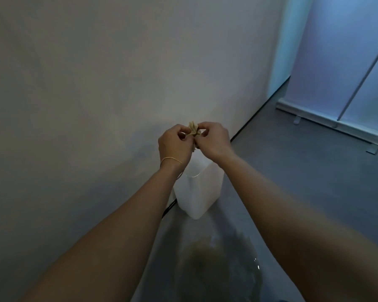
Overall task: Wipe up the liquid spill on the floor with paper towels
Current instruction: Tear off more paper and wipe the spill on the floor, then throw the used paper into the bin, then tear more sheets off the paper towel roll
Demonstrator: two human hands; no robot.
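Observed through the head camera. Reference object: the white translucent plastic container (198, 192), square-sided, standing upright on the grey floor (303, 182) with its far side close to the pale wall (96, 83).

1. Both arms reach forward, and the hands meet directly above the container, clear of its top.
2. The left hand (175, 144) has its fingers curled in, with thumb and forefinger pinching the left edge of a small crumpled tan paper towel (193, 129). A thin gold bracelet (170, 159) sits on that wrist.
3. The right hand (214, 140) is likewise curled, its fingertips pinching the right edge of the same towel. I see no slack in either grip.
4. The towel is held in the air between the two hands, above the container. It touches neither the container nor the floor.
5. The liquid spill (218, 264) lies on the floor on the near side of the container, a glossy patch with a dull brownish centre. I cannot tell where its near edge ends.
6. To the right of the container and well apart from it, a pale roll-up banner base (314, 118) rests on the floor with a slim grey pole (364, 75) rising from it.
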